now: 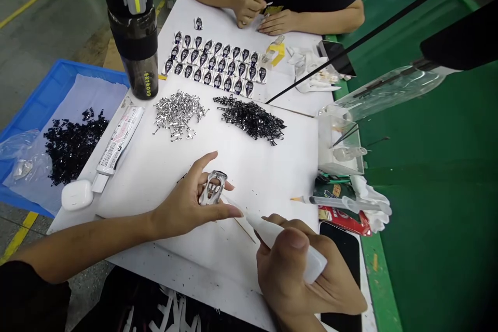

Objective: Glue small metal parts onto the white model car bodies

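Note:
My left hand point(187, 202) pinches a small silver car-shaped shell point(212, 188) between its fingertips, above the white board point(257, 176), with the index finger raised. My right hand point(299, 275) grips a white glue tube point(286, 244), whose narrow tip points toward the shell. A thin wooden stick point(244, 229) lies on the board beneath the tube. Just beyond my hands sit a heap of silver metal parts point(179, 114) and a heap of black parts point(251, 119).
Rows of dark car-shaped pieces point(213, 59) lie farther up. A co-worker's hands point(252, 15) hold something small. A black bottle point(134, 36), adhesive tube point(119, 140), earbud case point(77, 195), blue tray point(39, 114), syringe point(334, 201) and phone point(342, 264) surround the board.

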{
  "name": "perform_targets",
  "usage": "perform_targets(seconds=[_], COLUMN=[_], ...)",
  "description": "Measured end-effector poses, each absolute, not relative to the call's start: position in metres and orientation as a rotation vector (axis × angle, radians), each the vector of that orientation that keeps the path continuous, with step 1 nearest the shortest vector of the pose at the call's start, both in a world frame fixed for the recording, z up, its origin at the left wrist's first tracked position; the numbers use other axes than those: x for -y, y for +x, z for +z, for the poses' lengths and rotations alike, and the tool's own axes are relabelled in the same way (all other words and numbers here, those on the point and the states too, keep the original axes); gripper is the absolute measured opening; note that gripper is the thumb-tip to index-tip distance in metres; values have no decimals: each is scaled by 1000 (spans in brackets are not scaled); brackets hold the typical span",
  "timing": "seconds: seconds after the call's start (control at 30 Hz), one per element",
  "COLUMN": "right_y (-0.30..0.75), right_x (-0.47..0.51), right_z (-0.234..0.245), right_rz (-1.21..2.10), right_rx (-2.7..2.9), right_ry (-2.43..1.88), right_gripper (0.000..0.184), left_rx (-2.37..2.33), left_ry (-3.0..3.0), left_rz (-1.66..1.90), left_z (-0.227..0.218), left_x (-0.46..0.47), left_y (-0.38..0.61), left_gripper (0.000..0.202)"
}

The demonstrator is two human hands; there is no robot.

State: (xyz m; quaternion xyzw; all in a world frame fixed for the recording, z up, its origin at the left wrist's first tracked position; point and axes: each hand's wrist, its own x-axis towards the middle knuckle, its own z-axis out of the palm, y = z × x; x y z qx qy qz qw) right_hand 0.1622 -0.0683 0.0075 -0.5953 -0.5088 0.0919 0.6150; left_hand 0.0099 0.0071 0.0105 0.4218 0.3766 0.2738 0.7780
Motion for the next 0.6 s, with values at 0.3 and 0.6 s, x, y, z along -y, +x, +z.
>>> perform_targets(seconds=[0.3,0.6], right_y=[161,158], right_x=[74,74], right_z=[4,5], right_rz=[181,288], right_rx=[1134,1049], right_ry=[-1530,-1578], right_gripper=[36,37], left_rx=[-815,-826], left_ry=[911,921], left_rz=[599,535], left_z=[8,12], left_x=[-7,-9], left_y=[10,9], left_gripper=[107,101])
